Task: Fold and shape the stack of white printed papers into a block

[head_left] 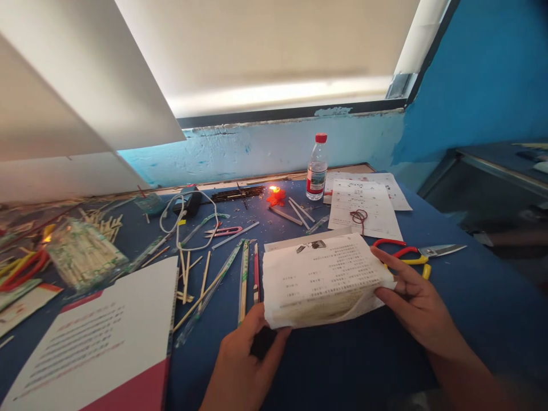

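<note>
A folded bundle of white printed paper (321, 279), with something yellowish showing through its lower part, is held above the blue table (334, 365). My left hand (244, 357) grips its lower left corner from below. My right hand (413, 302) holds its right edge, fingers spread along the fold. Just behind my right hand lie red-and-yellow-handled scissors (422, 252), blades pointing right.
Chopsticks (244, 279) in and out of wrappers are scattered at centre left. A lit red candle (276, 195), a water bottle (317, 168), printed sheets (363, 211) with a red string, a white cable (188, 220), a booklet (103, 337) and a bag of sticks (83, 254) surround them.
</note>
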